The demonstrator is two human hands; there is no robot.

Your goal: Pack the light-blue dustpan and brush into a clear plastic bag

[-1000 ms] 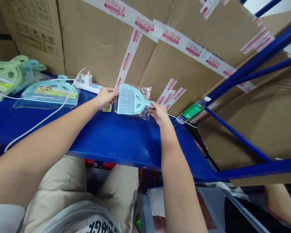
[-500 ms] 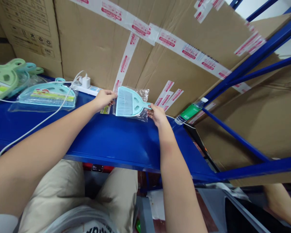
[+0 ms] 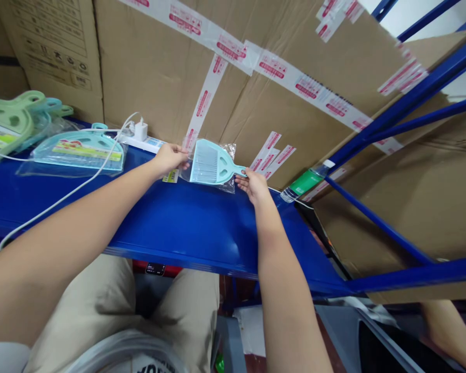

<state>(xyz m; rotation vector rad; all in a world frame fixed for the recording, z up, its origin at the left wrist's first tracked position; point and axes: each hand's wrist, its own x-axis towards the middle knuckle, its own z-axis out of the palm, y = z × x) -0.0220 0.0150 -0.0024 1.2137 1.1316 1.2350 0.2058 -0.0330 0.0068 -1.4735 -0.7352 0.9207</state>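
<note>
A small light-blue brush (image 3: 212, 164) with pale bristles lies partly inside a clear plastic bag (image 3: 228, 151) on the blue shelf (image 3: 178, 223). My left hand (image 3: 170, 158) is closed on the bag's left edge by the bristles. My right hand (image 3: 252, 185) pinches the brush's handle end at the right. A yellow label (image 3: 171, 176) lies on the shelf just under my left hand.
Bagged light-blue dustpan (image 3: 79, 150) and green ones (image 3: 11, 122) lie at the left. A white power strip with charger (image 3: 140, 135) and its cable (image 3: 62, 194) cross the shelf. A green-labelled bottle (image 3: 306, 180) leans at the right. Taped cardboard boxes (image 3: 256, 77) stand behind. Another person's arm (image 3: 446, 331) shows at lower right.
The brush has tilted up a little at its left side and the bag has bunched closer around it. Both hands stay at its ends.
</note>
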